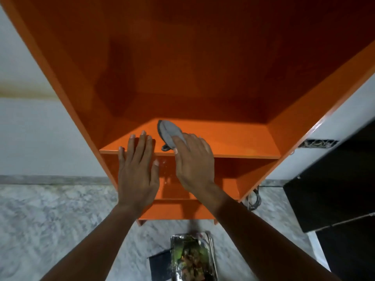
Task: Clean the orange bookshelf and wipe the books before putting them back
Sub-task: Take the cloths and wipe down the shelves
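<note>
Gleaming glossy and smooth, the orange bookshelf (233, 141) carries the right hand (193, 161), which grips a grey cloth (169, 131) (soft, folded oval). Just beside it, the left hand (138, 169) lies flat, fingers straight. Shiny-covered books (191, 258) lie below the wrists.

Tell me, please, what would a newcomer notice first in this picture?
The big orange bookshelf fills the view. In the middle, the left hand rests flat on a shelf edge while the right hand holds a grey cloth on that shelf. Books lie on the floor below.
</note>
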Tool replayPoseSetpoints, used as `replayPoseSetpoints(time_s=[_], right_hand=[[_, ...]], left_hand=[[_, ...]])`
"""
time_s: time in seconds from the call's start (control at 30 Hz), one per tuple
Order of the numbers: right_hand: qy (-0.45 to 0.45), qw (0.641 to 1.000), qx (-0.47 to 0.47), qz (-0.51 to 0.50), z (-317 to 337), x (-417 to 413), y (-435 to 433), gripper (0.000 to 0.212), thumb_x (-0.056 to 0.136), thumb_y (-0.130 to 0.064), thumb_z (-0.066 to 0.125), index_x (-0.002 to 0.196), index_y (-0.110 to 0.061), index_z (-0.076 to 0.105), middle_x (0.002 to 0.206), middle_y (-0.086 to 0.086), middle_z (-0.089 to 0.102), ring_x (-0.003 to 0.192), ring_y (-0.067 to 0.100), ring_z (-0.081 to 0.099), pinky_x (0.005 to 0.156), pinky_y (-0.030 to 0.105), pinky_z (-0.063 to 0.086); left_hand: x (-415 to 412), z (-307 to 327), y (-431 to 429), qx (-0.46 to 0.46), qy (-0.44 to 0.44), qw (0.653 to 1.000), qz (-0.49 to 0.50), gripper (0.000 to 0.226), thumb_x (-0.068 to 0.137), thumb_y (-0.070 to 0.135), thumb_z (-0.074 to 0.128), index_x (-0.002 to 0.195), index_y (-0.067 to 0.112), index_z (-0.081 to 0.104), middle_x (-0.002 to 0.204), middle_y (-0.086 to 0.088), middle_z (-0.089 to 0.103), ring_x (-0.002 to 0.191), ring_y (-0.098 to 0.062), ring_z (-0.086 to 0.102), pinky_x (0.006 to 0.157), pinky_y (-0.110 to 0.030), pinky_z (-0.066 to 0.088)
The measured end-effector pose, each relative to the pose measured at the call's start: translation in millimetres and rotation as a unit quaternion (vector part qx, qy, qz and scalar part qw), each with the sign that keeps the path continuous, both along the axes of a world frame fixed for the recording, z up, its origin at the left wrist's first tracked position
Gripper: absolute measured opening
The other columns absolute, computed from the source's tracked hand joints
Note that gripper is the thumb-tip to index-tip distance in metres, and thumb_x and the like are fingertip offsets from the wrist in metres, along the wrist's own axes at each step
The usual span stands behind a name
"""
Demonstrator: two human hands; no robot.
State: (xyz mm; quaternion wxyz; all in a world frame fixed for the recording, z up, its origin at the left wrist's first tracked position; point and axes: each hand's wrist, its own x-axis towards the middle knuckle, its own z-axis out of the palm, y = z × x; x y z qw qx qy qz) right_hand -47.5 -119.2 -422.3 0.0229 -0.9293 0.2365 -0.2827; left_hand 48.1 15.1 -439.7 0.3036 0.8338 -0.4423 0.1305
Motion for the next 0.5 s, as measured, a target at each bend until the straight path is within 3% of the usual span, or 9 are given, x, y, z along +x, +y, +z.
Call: replayPoseSetpoints(time_s=[0.1,0.2,0.33,0.5], right_hand=[[-0.066,0.993,-0.081,0.052,-16,13,9,0.033,0.102,-0.03,0.048,0.13,-0.019,0.063,0.128,0.005,0.063,0.114,0.028,0.059,0.093,0.044,0.041],[-0.146,0.977,-0.151,0.046,-36,26,13,0.03,0.1,-0.029,0.053,0.124,-0.02,0.067,0.121,0.004,0.066,0.108,0.027,0.063,0.088,0.043,0.039],[-0.219,0.953,-0.208,0.008,-55,50,26,0.03,0.098,-0.03,0.055,0.124,-0.023,0.068,0.119,0.003,0.067,0.11,0.026,0.063,0.099,0.049,0.036],[-0.247,0.937,-0.235,0.072,-59,93,48,0.032,0.098,-0.025,0.054,0.128,-0.023,0.065,0.123,0.004,0.066,0.116,0.026,0.06,0.114,0.05,0.028]], left_hand=[[13,-26,14,-0.043,-0.065,0.997,0.025,0.062,0.102,0.036,0.035,0.158,0.013,0.028,0.167,-0.006,0.02,0.156,-0.026,0.007,0.123,-0.059,0.003],[25,-51,8,-0.088,-0.121,0.988,0.037,0.062,0.102,0.038,0.038,0.158,0.014,0.026,0.167,-0.007,0.02,0.156,-0.029,0.009,0.122,-0.063,0.004],[45,-75,0,-0.115,-0.211,0.968,0.072,0.068,0.1,0.031,0.045,0.16,0.014,0.019,0.168,-0.008,0.017,0.156,-0.03,0.009,0.121,-0.065,0.003],[77,-108,26,-0.163,-0.199,0.954,0.153,0.069,0.102,0.028,0.038,0.162,0.011,0.008,0.17,-0.004,0.003,0.157,-0.029,-0.001,0.121,-0.056,-0.011]])
